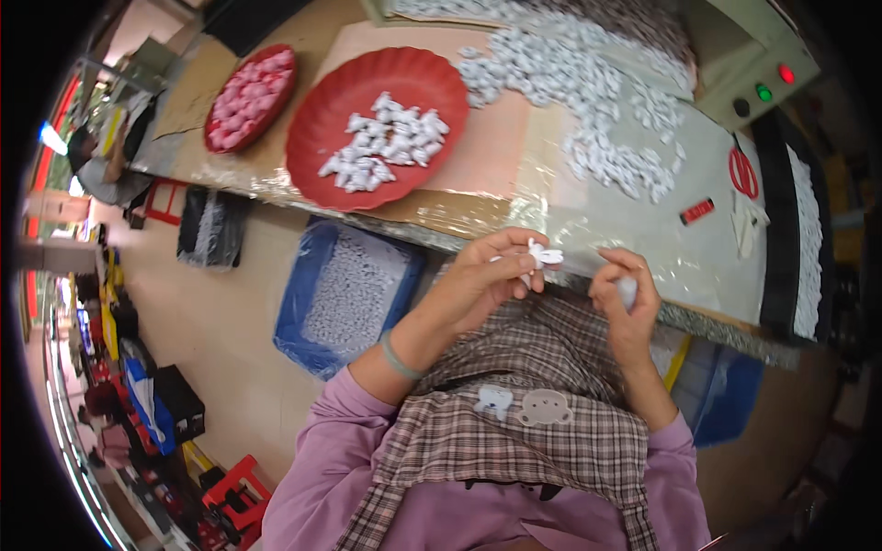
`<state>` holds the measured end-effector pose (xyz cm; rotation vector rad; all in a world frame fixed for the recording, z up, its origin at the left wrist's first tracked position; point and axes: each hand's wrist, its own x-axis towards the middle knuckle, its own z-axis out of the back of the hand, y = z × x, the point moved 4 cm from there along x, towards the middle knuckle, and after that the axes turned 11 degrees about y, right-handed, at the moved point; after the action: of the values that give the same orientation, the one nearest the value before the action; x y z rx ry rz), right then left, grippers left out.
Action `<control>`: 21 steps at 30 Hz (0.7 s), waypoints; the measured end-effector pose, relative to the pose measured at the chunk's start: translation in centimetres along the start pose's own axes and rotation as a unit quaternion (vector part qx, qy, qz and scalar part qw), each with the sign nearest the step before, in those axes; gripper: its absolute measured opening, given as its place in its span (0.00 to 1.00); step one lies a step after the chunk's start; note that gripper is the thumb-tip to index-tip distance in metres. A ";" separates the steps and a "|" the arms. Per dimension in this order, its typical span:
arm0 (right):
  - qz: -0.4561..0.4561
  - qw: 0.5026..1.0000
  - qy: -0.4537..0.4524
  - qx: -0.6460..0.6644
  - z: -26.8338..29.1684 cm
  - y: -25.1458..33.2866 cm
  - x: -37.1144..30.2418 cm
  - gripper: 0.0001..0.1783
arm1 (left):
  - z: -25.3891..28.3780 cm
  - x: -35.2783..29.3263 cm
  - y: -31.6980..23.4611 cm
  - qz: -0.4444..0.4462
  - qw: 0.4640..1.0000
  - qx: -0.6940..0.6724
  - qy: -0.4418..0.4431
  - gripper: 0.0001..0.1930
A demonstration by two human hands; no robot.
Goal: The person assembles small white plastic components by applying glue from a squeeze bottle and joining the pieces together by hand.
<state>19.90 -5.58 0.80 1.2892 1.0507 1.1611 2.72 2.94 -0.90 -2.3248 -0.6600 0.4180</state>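
Observation:
My left hand (pixel 470 286) pinches a small white figure piece (pixel 546 256) with ear-like lobes between thumb and fingers, just over the table's front edge. To its right, my right hand (pixel 634 321) is closed around a small whitish rounded piece (pixel 627 291), partly hidden by the fingers. The two hands are apart. Beyond my left hand, a red scalloped bowl (pixel 317 110) holds a heap of similar white pieces (pixel 386 142). Many loose white pieces (pixel 588 101) are spread over the table ahead of my hands.
Left of the bowl stands a smaller red dish (pixel 287 84) of pink pieces. Red-handled scissors (pixel 742 174) and a red marker-like stick (pixel 696 211) lie at the right, near a machine (pixel 763 60) with lit buttons. Below the table sits a blue bin (pixel 292 317) of small white parts.

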 end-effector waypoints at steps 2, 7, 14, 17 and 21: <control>0.003 1.000 0.000 0.018 0.1 -0.1 -0.1 0.13 | -0.3 -0.5 -1.4 -0.002 1.000 -0.029 -0.013 0.16; -0.023 0.999 0.015 0.025 0.5 -0.1 -0.3 0.09 | 1.6 -1.6 -9.5 -0.117 0.931 0.330 -0.107 0.12; -0.008 0.997 0.071 0.042 -0.2 1.7 1.1 0.13 | 5.9 -2.0 -16.5 -0.145 0.481 0.839 -0.208 0.19; 0.017 0.989 0.096 0.112 -0.1 2.2 1.9 0.15 | 1.5 -0.8 -15.1 -0.173 0.362 0.887 -0.229 0.21; 0.027 0.991 0.111 0.074 -1.3 3.7 3.6 0.16 | -4.3 2.2 -8.8 -0.174 0.706 0.686 -0.024 0.27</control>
<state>19.01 -2.04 4.65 1.3317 1.2927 1.3109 3.51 7.55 7.96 -0.7331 -0.4859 0.5213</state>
